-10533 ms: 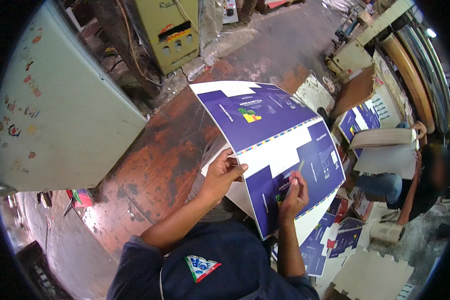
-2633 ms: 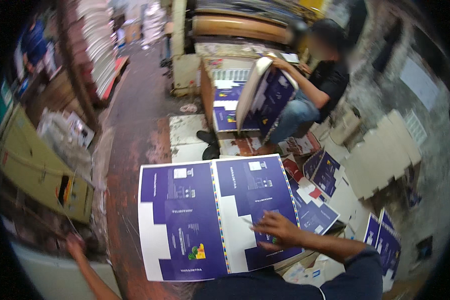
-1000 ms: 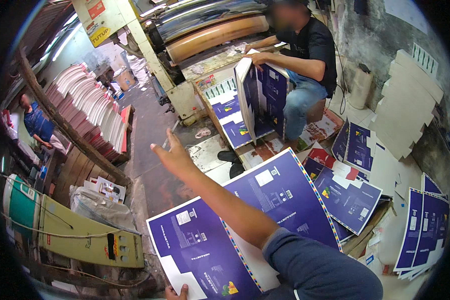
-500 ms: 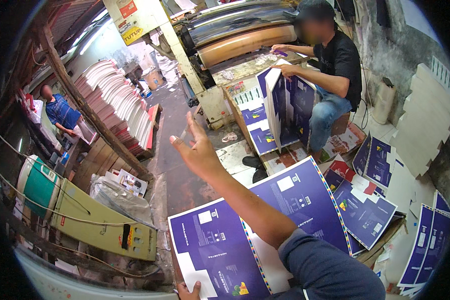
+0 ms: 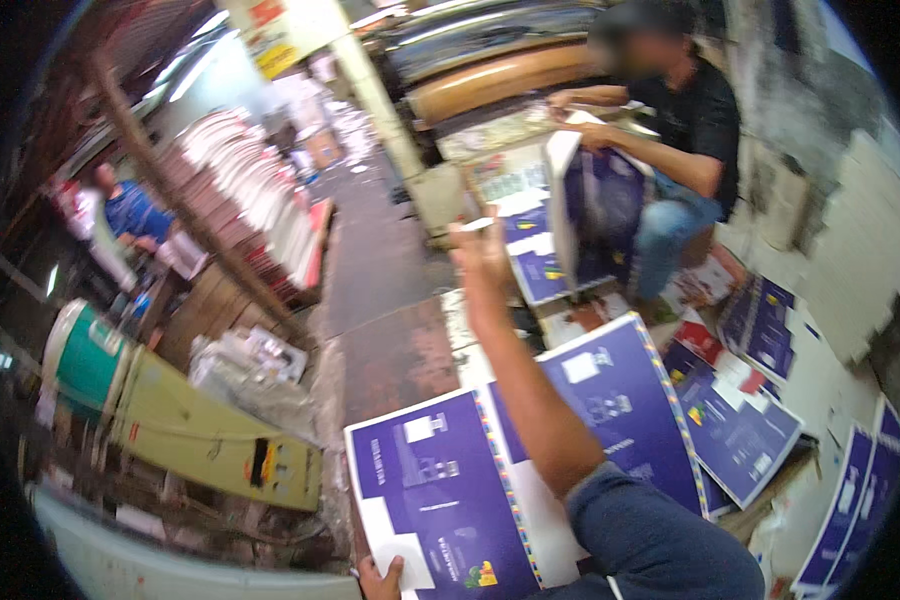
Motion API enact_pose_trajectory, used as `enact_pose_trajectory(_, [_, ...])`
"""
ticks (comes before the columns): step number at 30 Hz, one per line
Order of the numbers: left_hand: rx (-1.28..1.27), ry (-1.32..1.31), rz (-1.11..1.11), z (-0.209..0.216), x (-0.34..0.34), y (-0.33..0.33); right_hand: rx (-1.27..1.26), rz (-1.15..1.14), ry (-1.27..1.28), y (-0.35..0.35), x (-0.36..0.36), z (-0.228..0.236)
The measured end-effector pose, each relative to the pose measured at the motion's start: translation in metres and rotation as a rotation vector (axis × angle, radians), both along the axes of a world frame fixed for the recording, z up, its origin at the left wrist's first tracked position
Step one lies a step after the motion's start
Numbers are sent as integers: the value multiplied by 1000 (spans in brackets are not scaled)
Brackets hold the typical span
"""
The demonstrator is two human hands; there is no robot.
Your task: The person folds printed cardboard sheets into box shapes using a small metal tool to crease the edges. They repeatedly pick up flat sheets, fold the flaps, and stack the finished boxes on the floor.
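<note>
A large purple printed sheet (image 5: 448, 500) with white blank panels and coloured edge strips lies in front of me. My left hand (image 5: 380, 578) is at its near left corner, thumb on top and the fingers mostly hidden, pinching the edge. Over the sheet reaches my right arm, with my right hand (image 5: 482, 250) raised beyond the far edge. Motion smears its fingers. A small pale patch shows at the fingertips, and I cannot make out whether it is something held.
A co-worker (image 5: 685, 130) sits at the far right, handling upright purple sheets (image 5: 605, 215) beside a roller machine (image 5: 500, 85). More printed sheets (image 5: 740, 430) lie at right. A green bucket (image 5: 85, 350), a yellow-green panel (image 5: 205, 425) and a tall paper stack (image 5: 255, 190) stand left.
My right hand has swung to the right and turned more upright, now blurred. My left hand stays at the sheet's corner. The whole view has shifted slightly.
</note>
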State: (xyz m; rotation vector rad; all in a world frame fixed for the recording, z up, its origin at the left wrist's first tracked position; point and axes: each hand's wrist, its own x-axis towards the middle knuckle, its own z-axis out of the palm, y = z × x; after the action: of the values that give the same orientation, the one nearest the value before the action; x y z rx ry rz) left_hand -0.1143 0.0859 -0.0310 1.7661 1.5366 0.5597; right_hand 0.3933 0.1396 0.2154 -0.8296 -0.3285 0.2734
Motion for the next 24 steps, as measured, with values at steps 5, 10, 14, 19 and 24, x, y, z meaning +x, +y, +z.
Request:
enact_pose_trajectory(5, [-33,-166,58,27,21,2,115,45,43,-16,10,6])
enact_pose_trajectory(10, [-76,-205,115,47,25,-18,43,53,-46,-11,-4,4])
enact_pose_trajectory(14, [-118,-196,114,56,22,-17,44,88,-168,-8,-1,2])
enact_pose_trajectory(19, [-49,-251,23,62,39,-21,72,-60,-399,-16,16,7])
enact_pose_trajectory(24, [16,7,-45,43,22,-21,154,631,-503,-15,-36,5])
